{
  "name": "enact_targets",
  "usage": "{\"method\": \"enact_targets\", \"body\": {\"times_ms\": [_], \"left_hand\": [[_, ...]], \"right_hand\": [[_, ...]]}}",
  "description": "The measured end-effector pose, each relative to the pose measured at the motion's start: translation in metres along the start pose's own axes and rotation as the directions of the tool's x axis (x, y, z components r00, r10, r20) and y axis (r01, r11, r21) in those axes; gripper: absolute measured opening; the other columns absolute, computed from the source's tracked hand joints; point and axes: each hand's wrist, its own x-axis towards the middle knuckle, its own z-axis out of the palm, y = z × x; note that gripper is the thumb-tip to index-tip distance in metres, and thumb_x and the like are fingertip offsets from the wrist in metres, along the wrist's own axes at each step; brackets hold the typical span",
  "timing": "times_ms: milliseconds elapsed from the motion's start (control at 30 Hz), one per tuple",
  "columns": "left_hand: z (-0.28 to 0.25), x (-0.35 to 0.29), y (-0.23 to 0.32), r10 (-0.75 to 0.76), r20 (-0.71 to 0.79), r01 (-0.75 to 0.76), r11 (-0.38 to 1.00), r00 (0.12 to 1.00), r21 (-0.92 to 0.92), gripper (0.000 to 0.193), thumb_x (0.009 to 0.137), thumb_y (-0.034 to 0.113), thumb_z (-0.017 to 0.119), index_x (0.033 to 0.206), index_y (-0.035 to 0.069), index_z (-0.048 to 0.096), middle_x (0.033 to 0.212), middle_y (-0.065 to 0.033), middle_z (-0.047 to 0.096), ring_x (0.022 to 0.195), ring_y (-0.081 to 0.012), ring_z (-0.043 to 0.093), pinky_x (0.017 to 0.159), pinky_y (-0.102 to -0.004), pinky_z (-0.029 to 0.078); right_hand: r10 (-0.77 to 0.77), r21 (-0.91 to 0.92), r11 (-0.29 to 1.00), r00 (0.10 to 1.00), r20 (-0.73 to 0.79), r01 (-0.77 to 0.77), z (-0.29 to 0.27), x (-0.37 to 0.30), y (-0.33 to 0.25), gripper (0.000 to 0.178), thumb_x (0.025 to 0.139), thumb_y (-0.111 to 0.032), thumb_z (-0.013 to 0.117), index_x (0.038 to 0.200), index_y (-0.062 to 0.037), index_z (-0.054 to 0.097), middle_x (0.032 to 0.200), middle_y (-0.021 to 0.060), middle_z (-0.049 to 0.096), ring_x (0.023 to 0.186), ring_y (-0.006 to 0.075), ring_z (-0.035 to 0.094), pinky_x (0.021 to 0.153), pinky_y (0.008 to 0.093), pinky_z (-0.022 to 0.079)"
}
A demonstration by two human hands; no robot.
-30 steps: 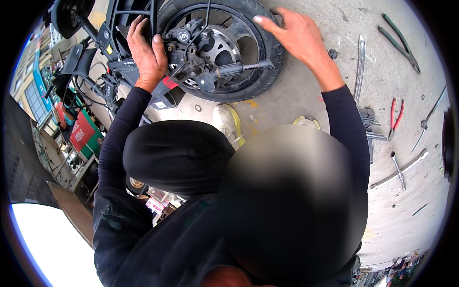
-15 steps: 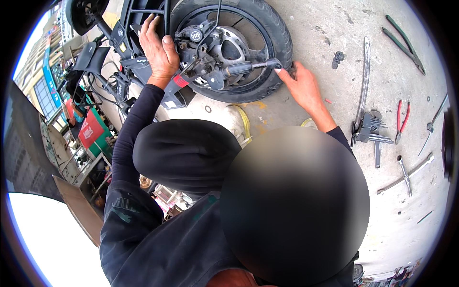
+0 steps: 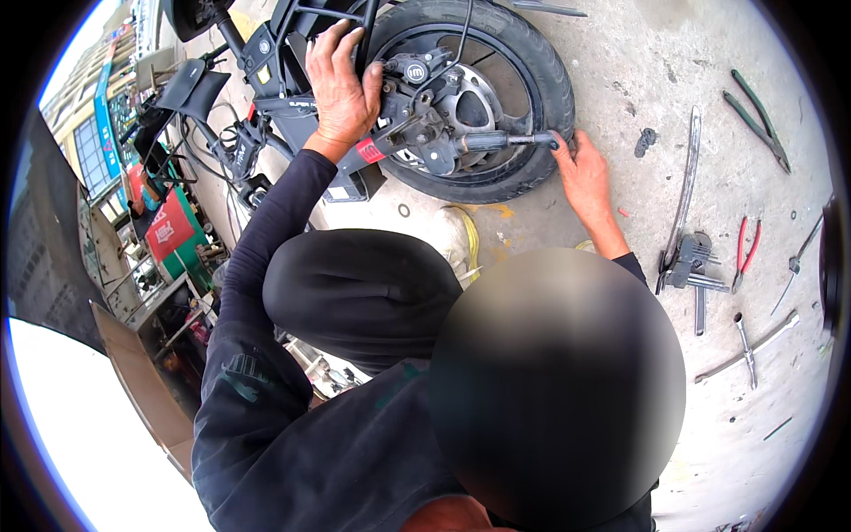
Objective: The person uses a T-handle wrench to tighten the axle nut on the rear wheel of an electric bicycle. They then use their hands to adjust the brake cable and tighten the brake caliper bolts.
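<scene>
A scooter-like vehicle with a black wheel [image 3: 560,75] lies on its side on the concrete. My left hand [image 3: 344,97] rests on its dark frame [image 3: 282,111], palm down with fingers stretched out, beside the red-banded arm [image 3: 366,152] leading to the hub. A dark cylinder with a slimmer metal rod [image 3: 519,139] juts rightward from that arm's end, over the brake disc [image 3: 474,105]. At the rod's outer end, my right hand [image 3: 587,173] closes thumb and fingers around the tip, just off the tyre. The palm side of its grip is hidden.
To the right lie green-handled pliers [image 3: 758,120], a curved metal bar [image 3: 687,177], a hex key set [image 3: 696,262], red-handled pliers [image 3: 746,253] and a socket wrench [image 3: 746,350]. A small washer [image 3: 404,211] lies near my knee [image 3: 363,284]. Another black vehicle [image 3: 191,89] stands at left.
The view has shifted, so the scene sits farther right and slightly lower. Both hands keep their places on the vehicle and rod; no clear movement of the rod shows.
</scene>
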Motion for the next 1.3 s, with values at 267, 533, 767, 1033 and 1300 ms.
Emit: {"method": "enact_targets", "body": {"times_ms": [267,533,767,1033,1300], "left_hand": [[-0.027,0.066,0.022,0.366,0.578,-0.153,0.911,0.729,-0.383,0.067,0.086,-0.002,0.067,0.149,0.014,0.050,0.145,-0.0147,0.053,0.135,-0.0359,0.052,0.116,-0.0423,0.044],[-0.021,0.076,0.022,0.393,0.664,-0.228,0.918,0.636,-0.324,0.073,0.074,-0.009,0.075,0.141,0.015,0.059,0.147,-0.0106,0.055,0.128,-0.0344,0.060,0.109,-0.0410,0.051],[-0.037,0.106,0.017,0.455,0.636,-0.149,0.868,0.624,-0.474,0.064,0.067,0.009,0.076,0.129,0.000,0.064,0.121,-0.0210,0.067,0.109,-0.0414,0.065,0.091,-0.0450,0.055],[-0.041,0.095,0.011,0.496,0.545,-0.175,0.827,0.676,-0.535,0.055,0.067,0.006,0.073,0.122,0.000,0.068,0.117,-0.0216,0.069,0.103,-0.0418,0.067,0.088,-0.0450,0.055],[-0.038,0.095,0.010,0.504,0.509,-0.169,0.806,0.698,-0.567,0.055,0.064,0.006,0.073,0.119,0.000,0.071,0.116,-0.0219,0.070,0.103,-0.0413,0.067,0.087,-0.0442,0.056]], "right_hand": [[-0.056,-0.031,0.998,0.996,0.067,0.058,-0.017,0.029,-0.008,0.077,0.095,-0.066,0.058,0.107,0.0086,0.067,0.084,0.0283,0.069,0.088,0.0455,0.069,0.078,0.0502,0.053],[-0.118,-0.170,0.977,0.992,0.055,0.125,-0.040,0.081,-0.053,0.094,0.085,-0.074,0.064,0.126,0.0105,0.065,0.103,0.0298,0.073,0.105,0.0411,0.071,0.094,0.0442,0.054],[-0.051,-0.157,0.986,0.998,0.023,0.054,-0.042,0.070,-0.059,0.092,0.081,-0.070,0.072,0.128,0.0094,0.065,0.100,0.0282,0.074,0.100,0.0353,0.073,0.090,0.0406,0.055],[-0.071,-0.231,0.971,0.997,-0.022,0.064,-0.036,0.063,-0.069,0.082,0.084,-0.067,0.071,0.120,0.0057,0.071,0.082,0.0217,0.072,0.083,0.0316,0.073,0.079,0.0409,0.055],[-0.090,-0.324,0.941,0.995,0.044,0.099,-0.041,0.061,-0.068,0.075,0.089,-0.065,0.067,0.108,0.0065,0.072,0.073,0.0227,0.068,0.076,0.0349,0.071,0.074,0.0437,0.054]]}}
